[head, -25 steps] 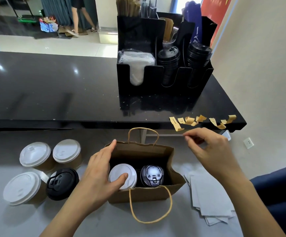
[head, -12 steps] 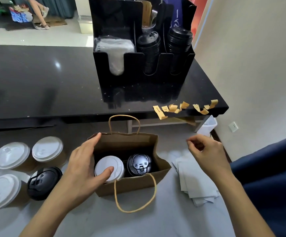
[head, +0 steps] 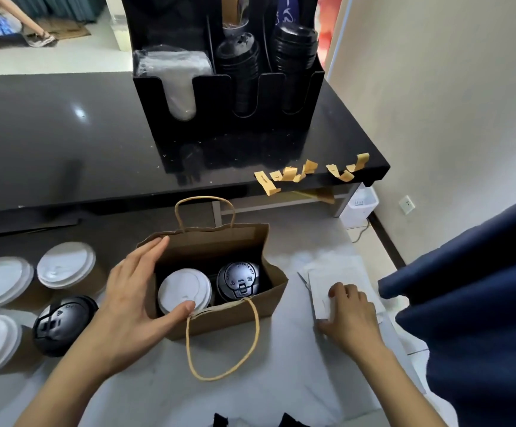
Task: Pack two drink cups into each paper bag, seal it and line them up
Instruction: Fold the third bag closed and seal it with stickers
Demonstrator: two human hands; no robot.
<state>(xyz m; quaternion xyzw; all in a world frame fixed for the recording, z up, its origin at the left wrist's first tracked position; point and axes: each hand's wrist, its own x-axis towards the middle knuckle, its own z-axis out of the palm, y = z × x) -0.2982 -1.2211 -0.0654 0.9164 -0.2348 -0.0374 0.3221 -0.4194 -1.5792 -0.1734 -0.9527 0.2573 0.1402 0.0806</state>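
Observation:
A brown paper bag (head: 235,241) stands open on the grey worktop, rope handles spread apart. Inside it are a white-lidded cup (head: 182,288) on the left and a black-lidded cup (head: 239,280) on the right. My left hand (head: 127,291) holds the bag's left end, fingers on the far rim and thumb over the near rim by the white lid. Right of the bag, my right hand (head: 352,322) lies on a stack of white paper sheets (head: 336,269), with fingers curled on top and the thumb at the near edge.
Three white-lidded cups (head: 65,265) and one black-lidded cup (head: 62,322) stand left of the bag. Several kraft stickers (head: 290,174) hang off the black counter's (head: 65,149) front edge. A black lid organizer (head: 229,97) stands on that counter. Dark blue fabric (head: 481,303) fills the right side.
My right hand came down from the sticker row at the counter edge onto the white sheets. My left hand stayed on the bag's left end. The view tilted lower.

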